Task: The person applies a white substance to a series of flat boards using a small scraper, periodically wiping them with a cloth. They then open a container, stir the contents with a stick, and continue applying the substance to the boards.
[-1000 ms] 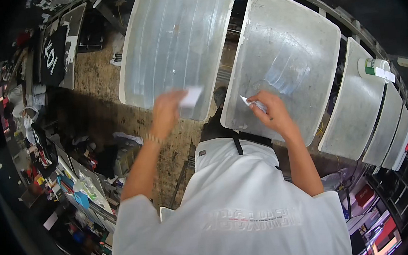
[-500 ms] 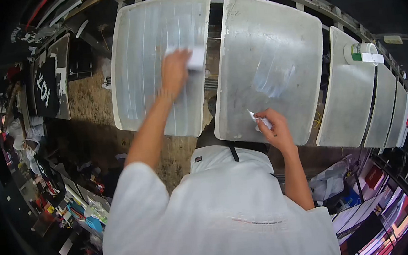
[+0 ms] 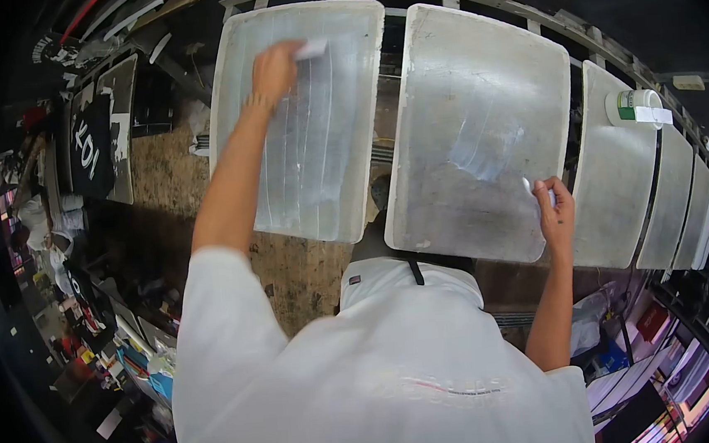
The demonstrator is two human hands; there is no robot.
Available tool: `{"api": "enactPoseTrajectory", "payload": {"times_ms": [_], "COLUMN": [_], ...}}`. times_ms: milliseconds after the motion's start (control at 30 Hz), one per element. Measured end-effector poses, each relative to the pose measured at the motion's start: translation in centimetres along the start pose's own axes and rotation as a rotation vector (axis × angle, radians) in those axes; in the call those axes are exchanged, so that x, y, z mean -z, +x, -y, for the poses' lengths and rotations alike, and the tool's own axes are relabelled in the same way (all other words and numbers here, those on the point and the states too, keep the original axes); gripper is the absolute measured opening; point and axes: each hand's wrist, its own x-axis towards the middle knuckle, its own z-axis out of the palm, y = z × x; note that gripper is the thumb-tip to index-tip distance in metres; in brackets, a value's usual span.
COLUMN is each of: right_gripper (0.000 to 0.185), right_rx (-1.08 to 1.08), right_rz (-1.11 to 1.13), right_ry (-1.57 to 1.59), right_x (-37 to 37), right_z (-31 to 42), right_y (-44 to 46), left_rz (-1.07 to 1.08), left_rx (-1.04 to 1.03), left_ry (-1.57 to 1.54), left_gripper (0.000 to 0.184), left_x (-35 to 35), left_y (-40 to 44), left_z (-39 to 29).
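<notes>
My left hand (image 3: pixel 276 71) is closed on a flat white card (image 3: pixel 312 50), held at the upper part of the left platen (image 3: pixel 325 165). That grey, round-cornered platen has long pale streaks of a wet-looking film. My right hand (image 3: pixel 556 201) pinches a small white piece (image 3: pixel 527 184), perhaps folded paper or plastic; its exact kind is unclear. This hand is over the lower right edge of the middle platen (image 3: pixel 445 214). A shiny smeared patch (image 3: pixel 489 152) lies at the middle of that platen.
More grey platens (image 3: pixel 618 184) continue to the right, with small gaps between. A white tub (image 3: pixel 630 108) with a green label stands on the nearest one. At the left, a black printed shirt (image 3: pixel 92 150) is on another platen. Worn wooden flooring (image 3: pixel 291 268) shows below.
My left hand has moved up and left with the white card across the left platen. My right hand has shifted right with its white piece, and the view has tilted slightly.
</notes>
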Motion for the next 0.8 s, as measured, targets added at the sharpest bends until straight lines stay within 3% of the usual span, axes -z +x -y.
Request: {"api": "enactPoseTrajectory", "payload": {"times_ms": [100,200,300,400,500,600,733,800], "right_gripper": [0.027,0.029,0.03,0.029,0.03,0.029,0.025,0.025], "right_rx": [-0.042,-0.096,0.005,0.008,0.082,0.147,0.189,0.179], "right_rz": [0.033,0.063,0.126,0.212,0.285,0.352,0.409,0.399], "right_ry": [-0.095,-0.108,-0.139,-0.112,-0.116,-0.083,-0.05,-0.051], "right_x": [-0.2,-1.3,-3.3,-6.0,-8.7,-10.7,-11.7,-11.6], "right_z": [1.2,1.2,-0.1,1.6,3.3,4.1,5.5,5.9], "right_y": [-0.6,-1.8,-2.5,-1.7,-0.6,0.5,0.7,0.1], "left_rz": [0.025,0.06,0.121,0.117,0.169,0.324,0.443,0.336], "left_rx": [0.077,0.09,-0.009,-0.017,0.101,0.187,0.254,0.196], "left_ry": [0.105,0.053,0.017,-0.021,0.041,0.014,-0.141,-0.142], "left_gripper": [0.043,0.041,0.039,0.043,0.056,0.048,0.053,0.057], "left_x": [-1.9,-2.9,-0.9,0.8,3.3,6.6,9.6,9.4], "left_y": [7.4,6.8,0.1,-12.9,-27.0,-36.3,-37.2,-31.7], "left_z": [2.9,3.0,1.2,-1.8,-7.2,-10.6,-11.3,-11.5]}}
